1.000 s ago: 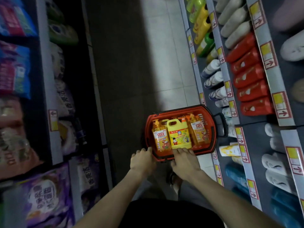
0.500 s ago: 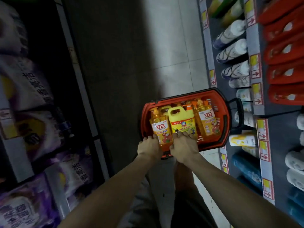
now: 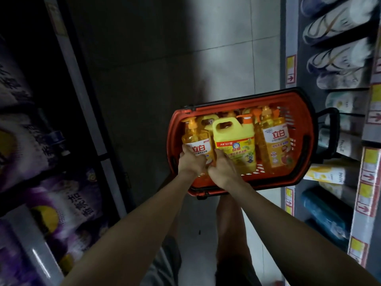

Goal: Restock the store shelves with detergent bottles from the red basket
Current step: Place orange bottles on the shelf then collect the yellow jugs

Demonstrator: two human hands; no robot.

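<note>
Reaching into the red basket (image 3: 243, 101), the person is clasping the upright pump bottle (image 3: 195, 139) at its left end with the nearer left grip (image 3: 191, 165), the right grip (image 3: 221, 172) curling alongside, hold unclear.

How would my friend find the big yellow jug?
Find the red basket on the floor beside the right-hand shelves. The yellow jug stands in its middle, between orange pump bottles. Unlike those see-through neighbours, it is solid yellow with a handle hole.
</note>
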